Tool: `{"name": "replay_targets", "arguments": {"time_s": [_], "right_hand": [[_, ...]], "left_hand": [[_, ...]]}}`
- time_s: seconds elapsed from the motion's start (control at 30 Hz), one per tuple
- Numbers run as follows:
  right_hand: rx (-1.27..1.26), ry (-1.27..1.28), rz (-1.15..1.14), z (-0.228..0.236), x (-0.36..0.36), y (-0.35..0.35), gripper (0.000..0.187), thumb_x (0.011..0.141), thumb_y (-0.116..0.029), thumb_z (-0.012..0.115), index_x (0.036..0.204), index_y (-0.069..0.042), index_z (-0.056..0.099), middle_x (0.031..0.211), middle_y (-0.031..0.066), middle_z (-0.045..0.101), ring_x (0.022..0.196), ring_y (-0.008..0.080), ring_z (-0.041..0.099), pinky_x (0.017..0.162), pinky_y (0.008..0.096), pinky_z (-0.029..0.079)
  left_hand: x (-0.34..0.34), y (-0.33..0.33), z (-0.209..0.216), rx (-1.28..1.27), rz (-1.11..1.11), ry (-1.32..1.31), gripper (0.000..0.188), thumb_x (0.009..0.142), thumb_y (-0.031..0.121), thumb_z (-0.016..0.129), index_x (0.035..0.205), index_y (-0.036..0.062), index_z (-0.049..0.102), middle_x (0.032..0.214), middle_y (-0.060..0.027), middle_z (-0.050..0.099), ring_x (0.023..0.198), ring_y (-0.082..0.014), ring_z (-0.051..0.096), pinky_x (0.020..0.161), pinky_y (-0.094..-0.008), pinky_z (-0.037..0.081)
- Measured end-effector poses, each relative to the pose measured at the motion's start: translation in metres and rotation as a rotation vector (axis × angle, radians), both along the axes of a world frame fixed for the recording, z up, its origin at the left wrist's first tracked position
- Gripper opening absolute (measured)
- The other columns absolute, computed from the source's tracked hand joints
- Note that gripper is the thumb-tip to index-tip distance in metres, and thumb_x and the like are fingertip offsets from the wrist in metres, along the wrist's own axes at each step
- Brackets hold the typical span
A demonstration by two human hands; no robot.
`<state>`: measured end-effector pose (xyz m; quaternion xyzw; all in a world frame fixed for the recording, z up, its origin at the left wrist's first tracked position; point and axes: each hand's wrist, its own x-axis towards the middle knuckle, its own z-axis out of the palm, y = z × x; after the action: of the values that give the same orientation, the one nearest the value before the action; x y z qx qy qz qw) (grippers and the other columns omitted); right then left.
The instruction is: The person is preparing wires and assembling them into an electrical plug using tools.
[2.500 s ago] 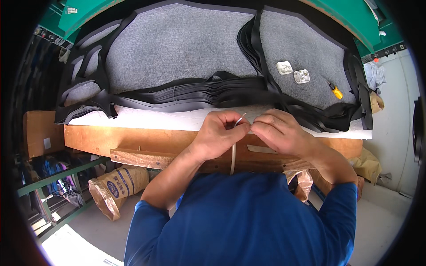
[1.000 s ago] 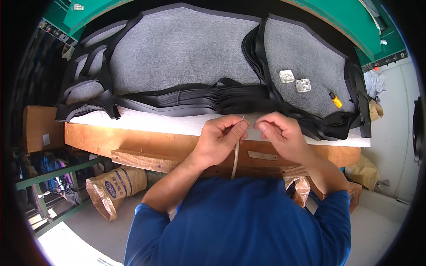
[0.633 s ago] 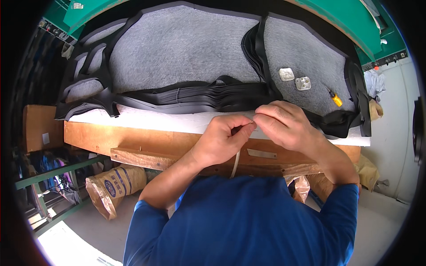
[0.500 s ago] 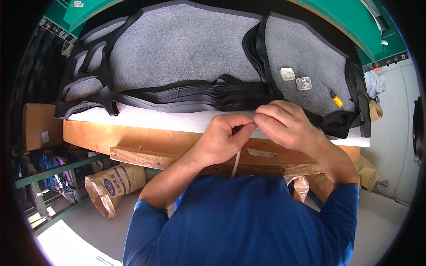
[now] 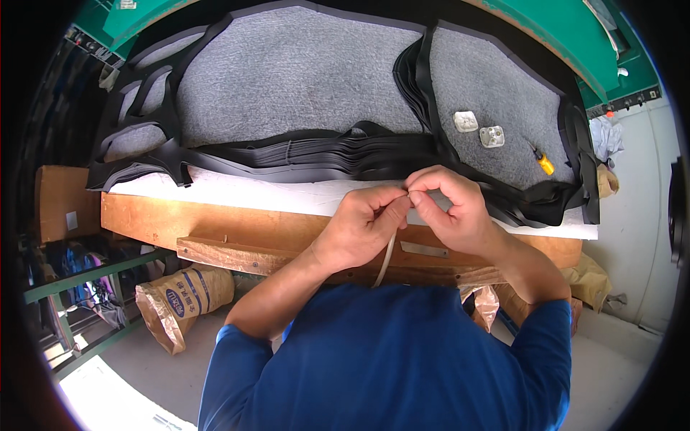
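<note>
Head cam: thin whitish cable, curved, tip prob. pinched btwn fingertips.

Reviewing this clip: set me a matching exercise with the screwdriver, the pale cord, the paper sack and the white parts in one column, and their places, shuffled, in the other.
1. screwdriver
2. pale cord
3. paper sack
4. white parts

A. as a pair on the grey material
B. running down from the left hand toward the blue shirt
C. on the grey material, near its right edge
D. at lower left, below the wooden bench edge

Pairs: 1-C, 2-B, 3-D, 4-A
</note>
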<state>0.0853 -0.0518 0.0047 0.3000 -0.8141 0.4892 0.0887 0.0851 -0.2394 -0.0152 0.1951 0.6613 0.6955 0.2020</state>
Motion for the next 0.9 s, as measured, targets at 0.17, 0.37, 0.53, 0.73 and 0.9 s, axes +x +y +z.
{"name": "replay_targets", "arguments": {"time_s": [0.17,0.37,0.53,0.73,0.9], "right_hand": [[-0.036,-0.300,0.065,0.017,-0.002,0.018,0.015,0.083,0.004,0.064,0.098,0.002,0.064,0.096,0.0140,0.067,0.081,0.0216,0.067,0.071,0.0289,0.054],[0.191,0.064,0.259,0.031,-0.016,0.026,0.021,0.078,0.005,0.068,0.098,-0.001,0.066,0.096,0.0127,0.068,0.079,0.0240,0.067,0.066,0.0300,0.054],[0.199,0.022,0.303,0.030,-0.017,0.029,0.018,0.077,0.002,0.071,0.093,-0.003,0.066,0.092,0.0100,0.068,0.075,0.0240,0.066,0.062,0.0311,0.053],[0.274,0.090,0.356,0.025,-0.020,0.030,0.017,0.078,-0.002,0.070,0.092,-0.004,0.062,0.085,0.0076,0.066,0.072,0.0247,0.064,0.061,0.0339,0.051],[0.294,0.132,0.313,0.021,-0.018,0.029,0.017,0.079,-0.003,0.069,0.091,-0.004,0.057,0.079,0.0083,0.063,0.070,0.0269,0.062,0.061,0.0349,0.050]], "left_hand": [[-0.001,-0.004,0.001,0.042,-0.059,-0.110,0.020,0.098,0.016,0.051,0.095,0.0016,0.064,0.071,0.0002,0.058,0.064,-0.0051,0.049,0.055,-0.0216,0.040],[-0.012,-0.007,-0.002,0.188,-0.297,-0.350,0.026,0.099,0.024,0.050,0.093,0.0049,0.066,0.070,0.0012,0.057,0.061,-0.0043,0.049,0.051,-0.0190,0.038],[-0.016,-0.006,-0.001,0.223,-0.362,-0.389,0.025,0.098,0.025,0.052,0.090,0.0057,0.066,0.068,0.0012,0.056,0.061,-0.0040,0.049,0.050,-0.0191,0.037],[-0.018,-0.006,0.000,0.196,-0.393,-0.398,0.026,0.097,0.026,0.054,0.089,0.0055,0.066,0.068,0.0017,0.056,0.061,-0.0036,0.049,0.050,-0.0190,0.036],[-0.018,-0.002,0.000,0.160,-0.358,-0.289,0.022,0.098,0.019,0.053,0.091,0.0028,0.067,0.068,0.0005,0.056,0.061,-0.0052,0.048,0.051,-0.0200,0.037]]}}
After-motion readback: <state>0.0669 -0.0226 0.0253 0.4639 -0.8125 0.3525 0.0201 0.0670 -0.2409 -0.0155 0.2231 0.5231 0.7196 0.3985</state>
